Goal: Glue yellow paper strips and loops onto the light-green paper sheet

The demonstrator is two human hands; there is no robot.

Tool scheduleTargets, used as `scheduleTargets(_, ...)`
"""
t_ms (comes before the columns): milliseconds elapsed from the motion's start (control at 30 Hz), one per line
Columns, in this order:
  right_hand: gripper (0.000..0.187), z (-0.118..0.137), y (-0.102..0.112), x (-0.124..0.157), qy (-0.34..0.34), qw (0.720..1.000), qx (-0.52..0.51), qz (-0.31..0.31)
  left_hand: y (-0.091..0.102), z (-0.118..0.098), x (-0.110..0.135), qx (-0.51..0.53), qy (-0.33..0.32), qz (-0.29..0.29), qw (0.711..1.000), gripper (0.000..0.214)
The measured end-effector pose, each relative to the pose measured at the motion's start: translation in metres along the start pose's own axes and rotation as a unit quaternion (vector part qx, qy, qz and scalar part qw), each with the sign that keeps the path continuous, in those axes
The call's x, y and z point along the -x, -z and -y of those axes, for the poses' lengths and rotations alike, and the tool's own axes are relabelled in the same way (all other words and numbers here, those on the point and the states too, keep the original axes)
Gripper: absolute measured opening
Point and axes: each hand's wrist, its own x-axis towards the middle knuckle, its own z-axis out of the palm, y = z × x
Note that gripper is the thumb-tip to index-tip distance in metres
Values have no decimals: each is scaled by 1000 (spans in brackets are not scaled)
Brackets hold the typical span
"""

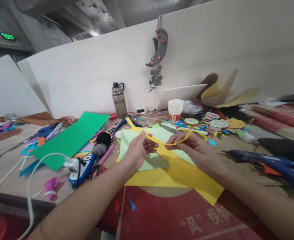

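Between my two hands a narrow yellow strip (154, 138), felt or paper, is stretched above the work surface. My left hand (138, 149) pinches it with the thumb on top, and one end sticks out past the thumb toward the upper left. On the other side my right hand (190, 145) has its fingers closed on the strip, which bends upward in a loop there. Below the hands lie light green sheets (153, 161) on top of larger yellow sheets (159, 178). Scissors (169, 128) rest just beyond my right hand.
To the left are a green sheet (74, 140), a blue-and-white power strip (83, 168) with a white cable, and dark yarn balls (103, 139). A bottle (119, 101) and stacked paper cups (175, 110) stand at the back. A blue glue gun (264, 160) lies right.
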Motion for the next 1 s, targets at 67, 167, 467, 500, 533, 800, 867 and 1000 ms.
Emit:
scheduleTargets(67,6,2,0,1,19,999,39,18,3,2,-3,-16,-24,-5,1000,31)
scheduleTargets(167,8,6,1,2,59,990,118,44,6,3,-7,-28,-51,-2,998,37)
scheduleTargets(467,11,16,3,1,129,942,297,92,14,-12,-17,7,-81,4,997,38)
scheduleTargets(500,11,16,3,2,125,941,300,93,16,-13,-18,-2,-92,5,996,34)
scheduleTargets(533,11,17,3,2,121,942,300,93,18,-13,-20,-13,-102,7,995,31)
scheduleTargets(800,6,16,-1,2,44,980,187,50,27,-15,-28,-19,-145,8,989,23)
scheduleTargets(867,5,17,-2,2,42,986,155,37,25,-16,-27,-17,-132,5,991,21)
scheduleTargets(1000,12,22,1,2,125,950,272,86,24,-17,-26,2,-101,-4,995,18)
